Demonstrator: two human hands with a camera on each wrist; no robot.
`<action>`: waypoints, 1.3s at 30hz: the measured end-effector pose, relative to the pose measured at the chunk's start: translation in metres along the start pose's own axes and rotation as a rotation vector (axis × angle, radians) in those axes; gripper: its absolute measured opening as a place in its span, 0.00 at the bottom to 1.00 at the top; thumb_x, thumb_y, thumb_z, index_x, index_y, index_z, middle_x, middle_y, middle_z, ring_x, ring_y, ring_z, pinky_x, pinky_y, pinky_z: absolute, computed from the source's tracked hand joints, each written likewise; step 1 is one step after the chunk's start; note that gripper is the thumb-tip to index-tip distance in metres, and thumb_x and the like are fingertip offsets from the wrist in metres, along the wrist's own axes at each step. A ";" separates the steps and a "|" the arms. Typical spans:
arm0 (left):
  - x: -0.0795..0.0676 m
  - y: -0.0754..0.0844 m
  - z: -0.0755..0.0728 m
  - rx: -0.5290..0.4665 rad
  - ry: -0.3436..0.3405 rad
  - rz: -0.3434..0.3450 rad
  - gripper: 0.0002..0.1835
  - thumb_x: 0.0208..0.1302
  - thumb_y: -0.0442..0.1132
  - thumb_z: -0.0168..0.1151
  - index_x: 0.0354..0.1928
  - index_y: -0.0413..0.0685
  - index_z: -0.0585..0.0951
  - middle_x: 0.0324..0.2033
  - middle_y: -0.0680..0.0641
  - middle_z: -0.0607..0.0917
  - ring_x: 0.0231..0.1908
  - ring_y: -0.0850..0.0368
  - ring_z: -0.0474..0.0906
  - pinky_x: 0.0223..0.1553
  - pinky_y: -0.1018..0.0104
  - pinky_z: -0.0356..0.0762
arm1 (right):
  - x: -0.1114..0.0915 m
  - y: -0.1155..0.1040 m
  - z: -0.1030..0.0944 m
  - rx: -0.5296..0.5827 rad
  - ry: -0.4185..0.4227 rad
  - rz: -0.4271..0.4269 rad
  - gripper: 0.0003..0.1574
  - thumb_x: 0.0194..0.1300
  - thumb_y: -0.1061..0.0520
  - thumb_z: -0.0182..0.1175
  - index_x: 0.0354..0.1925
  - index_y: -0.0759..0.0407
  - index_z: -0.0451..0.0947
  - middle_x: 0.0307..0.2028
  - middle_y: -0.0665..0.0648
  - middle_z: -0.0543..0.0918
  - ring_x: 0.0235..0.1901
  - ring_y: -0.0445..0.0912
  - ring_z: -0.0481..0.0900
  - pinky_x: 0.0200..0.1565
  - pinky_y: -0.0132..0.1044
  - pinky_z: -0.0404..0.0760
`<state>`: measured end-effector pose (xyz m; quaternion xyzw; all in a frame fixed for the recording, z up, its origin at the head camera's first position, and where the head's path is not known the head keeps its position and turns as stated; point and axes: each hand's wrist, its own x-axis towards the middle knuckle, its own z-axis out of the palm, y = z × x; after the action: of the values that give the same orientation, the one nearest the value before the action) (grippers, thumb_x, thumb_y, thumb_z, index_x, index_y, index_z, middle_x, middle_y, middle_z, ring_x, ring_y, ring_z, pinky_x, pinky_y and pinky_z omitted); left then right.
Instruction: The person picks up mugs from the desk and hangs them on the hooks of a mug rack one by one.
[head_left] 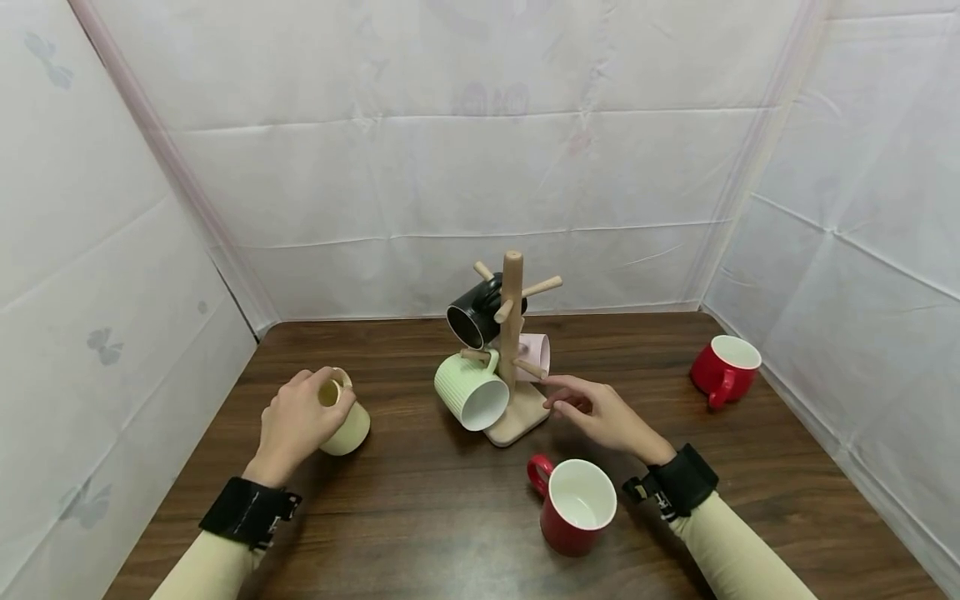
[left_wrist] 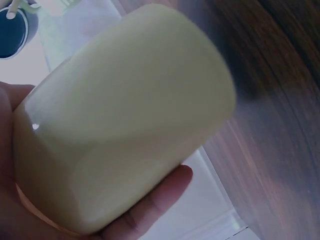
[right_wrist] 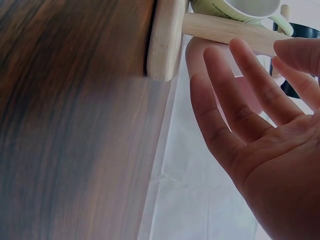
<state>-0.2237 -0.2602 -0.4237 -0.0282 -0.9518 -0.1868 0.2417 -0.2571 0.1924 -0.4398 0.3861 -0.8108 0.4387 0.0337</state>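
On the left side of the table, my left hand (head_left: 298, 417) grips a pale yellow mug (head_left: 349, 432) near its rim. The left wrist view shows that mug (left_wrist: 130, 105) tilted, with thumb and fingers around its body. My right hand (head_left: 603, 414) is beside the wooden mug tree (head_left: 512, 321), palm turned toward it and fingers loosely extended, holding nothing. On the tree hang a black mug (head_left: 471, 315), a ribbed light green mug (head_left: 461, 385) and a pink mug (head_left: 537, 354). In the right wrist view the fingers partly cover the pink mug.
A red mug (head_left: 568, 532) with a white inside stands upright in front of the tree, close to my right forearm. Another red mug (head_left: 712, 373) stands at the far right. White sheeting (head_left: 480, 183) closes off the back and sides of the dark wooden table (head_left: 420, 500).
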 end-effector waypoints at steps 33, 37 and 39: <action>-0.013 0.111 -0.029 -0.606 0.438 0.433 0.09 0.46 0.30 0.62 0.33 0.42 0.81 0.34 0.44 0.82 0.37 0.49 0.78 0.42 0.69 0.72 | -0.002 -0.049 -0.013 -0.044 -0.009 0.026 0.19 0.64 0.66 0.55 0.53 0.56 0.74 0.38 0.54 0.82 0.34 0.53 0.80 0.32 0.45 0.81; -0.014 0.124 -0.032 -0.652 0.474 0.493 0.10 0.44 0.29 0.61 0.33 0.40 0.81 0.33 0.42 0.81 0.36 0.48 0.77 0.41 0.70 0.73 | -0.005 -0.052 -0.018 -0.046 0.014 0.020 0.17 0.63 0.66 0.56 0.50 0.55 0.77 0.39 0.55 0.82 0.35 0.52 0.80 0.31 0.45 0.81; -0.014 0.130 -0.031 -0.677 0.487 0.524 0.10 0.44 0.29 0.61 0.33 0.40 0.81 0.33 0.41 0.81 0.35 0.48 0.77 0.41 0.69 0.74 | -0.006 -0.054 -0.022 -0.054 0.036 0.012 0.14 0.63 0.65 0.57 0.46 0.52 0.79 0.37 0.54 0.83 0.34 0.50 0.80 0.30 0.44 0.81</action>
<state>-0.1789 -0.1507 -0.3604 -0.2992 -0.7143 -0.4194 0.4736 -0.2237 0.1947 -0.3911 0.3721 -0.8239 0.4236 0.0563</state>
